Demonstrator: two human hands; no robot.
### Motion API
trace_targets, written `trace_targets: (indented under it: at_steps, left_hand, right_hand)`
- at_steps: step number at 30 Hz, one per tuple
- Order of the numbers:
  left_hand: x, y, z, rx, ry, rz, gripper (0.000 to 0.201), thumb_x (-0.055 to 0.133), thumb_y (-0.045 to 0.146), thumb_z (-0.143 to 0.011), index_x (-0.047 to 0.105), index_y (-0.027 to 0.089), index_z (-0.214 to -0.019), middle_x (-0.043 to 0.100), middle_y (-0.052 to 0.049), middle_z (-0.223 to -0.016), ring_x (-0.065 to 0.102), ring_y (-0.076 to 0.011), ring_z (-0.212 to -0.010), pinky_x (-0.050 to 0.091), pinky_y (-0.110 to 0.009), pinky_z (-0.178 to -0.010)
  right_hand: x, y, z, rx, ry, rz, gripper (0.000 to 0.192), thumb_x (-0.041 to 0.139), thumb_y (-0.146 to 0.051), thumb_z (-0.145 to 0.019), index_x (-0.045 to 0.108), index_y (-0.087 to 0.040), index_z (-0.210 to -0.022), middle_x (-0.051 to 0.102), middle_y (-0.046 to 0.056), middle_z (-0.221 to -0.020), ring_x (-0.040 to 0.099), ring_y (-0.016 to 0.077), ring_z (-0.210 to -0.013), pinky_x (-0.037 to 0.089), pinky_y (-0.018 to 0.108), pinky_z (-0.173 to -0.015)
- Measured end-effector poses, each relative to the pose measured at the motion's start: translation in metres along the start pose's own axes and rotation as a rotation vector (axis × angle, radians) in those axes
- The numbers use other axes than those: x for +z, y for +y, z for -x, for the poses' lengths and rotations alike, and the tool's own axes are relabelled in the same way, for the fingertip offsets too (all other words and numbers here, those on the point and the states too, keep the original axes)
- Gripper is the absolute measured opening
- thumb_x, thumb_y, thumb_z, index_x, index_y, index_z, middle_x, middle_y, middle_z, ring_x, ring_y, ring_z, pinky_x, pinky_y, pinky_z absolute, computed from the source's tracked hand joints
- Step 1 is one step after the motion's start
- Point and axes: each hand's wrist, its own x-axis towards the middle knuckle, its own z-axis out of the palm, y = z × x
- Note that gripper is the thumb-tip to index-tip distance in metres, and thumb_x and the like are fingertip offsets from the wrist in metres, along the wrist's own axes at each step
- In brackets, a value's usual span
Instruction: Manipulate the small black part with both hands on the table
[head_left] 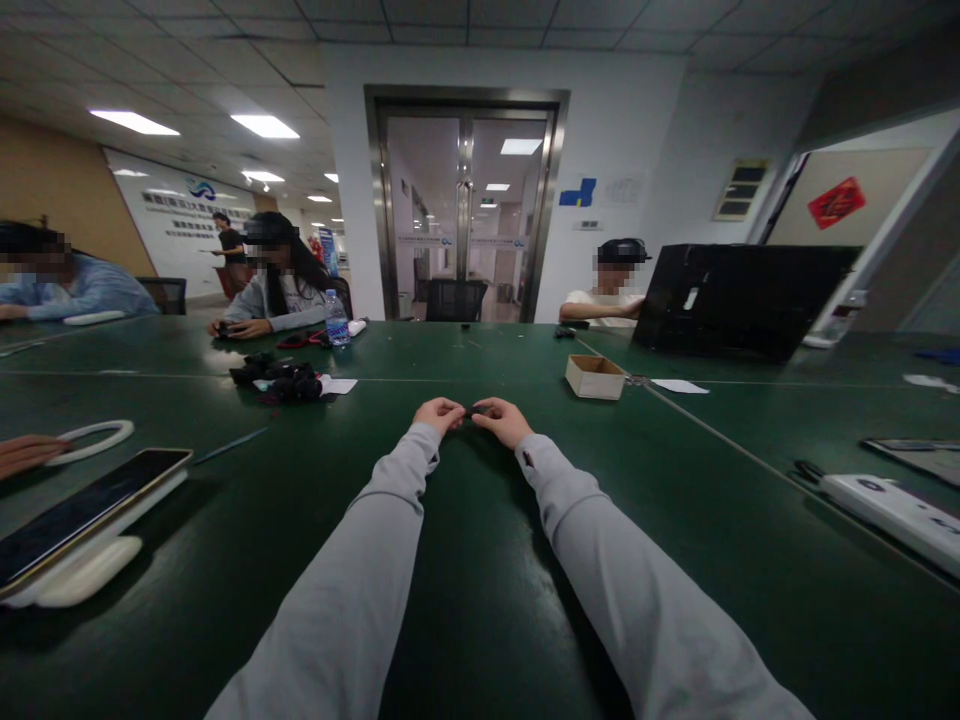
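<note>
Both hands [472, 415] pinching small dark part [472, 410]

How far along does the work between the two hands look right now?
Done: nothing finished shows near the hands. In hand: left hand and right hand pinch a small dark item between them, too small to identify, above the green table. Left: the small cardboard box sits apart, untouched.

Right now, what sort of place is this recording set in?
Most likely an office or shared workroom. A long green table seats several people at work, glass double doors lead to a corridor, and a panelled ceiling carries strip lights. The left hand and right hand pinch a small dark item.
</note>
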Motion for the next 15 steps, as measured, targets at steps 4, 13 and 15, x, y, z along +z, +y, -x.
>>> trace_targets:
  at_steps: [4,13,15]
  left_hand:
    - [0.0005,0.0034,0.0018,-0.021,-0.007,0.006,0.017,0.069,0.022,-0.063,0.058,0.011,-0.067,0.061,-0.002,-0.053,0.055,-0.0082,-0.047,0.046,-0.02,-0.05]
    - [0.0,0.0091,0.0047,-0.051,-0.013,-0.035,0.022,0.064,0.03,-0.069,0.054,0.011,-0.064,0.06,-0.002,-0.051,0.054,-0.008,-0.045,0.042,-0.019,-0.045]
    - [-0.0004,0.01,0.0042,-0.06,-0.011,-0.062,0.024,0.063,0.033,-0.07,0.053,0.012,-0.062,0.059,-0.002,-0.05,0.053,-0.008,-0.043,0.041,-0.019,-0.044]
  right_hand:
    - [0.0001,-0.0026,0.0012,-0.004,0.007,-0.023,0.032,0.065,-0.025,-0.062,0.059,-0.014,-0.091,0.05,-0.006,-0.052,0.045,0.0081,-0.048,0.033,0.02,-0.047]
    - [0.0017,-0.0025,0.0,-0.033,0.037,-0.058,0.033,0.066,-0.021,-0.059,0.058,-0.014,-0.091,0.05,-0.006,-0.056,0.047,0.0085,-0.052,0.038,0.022,-0.053]
    - [0.0017,-0.0032,0.0002,-0.049,0.038,-0.052,0.034,0.066,-0.021,-0.06,0.058,-0.014,-0.092,0.051,-0.006,-0.057,0.049,0.0085,-0.053,0.04,0.022,-0.054]
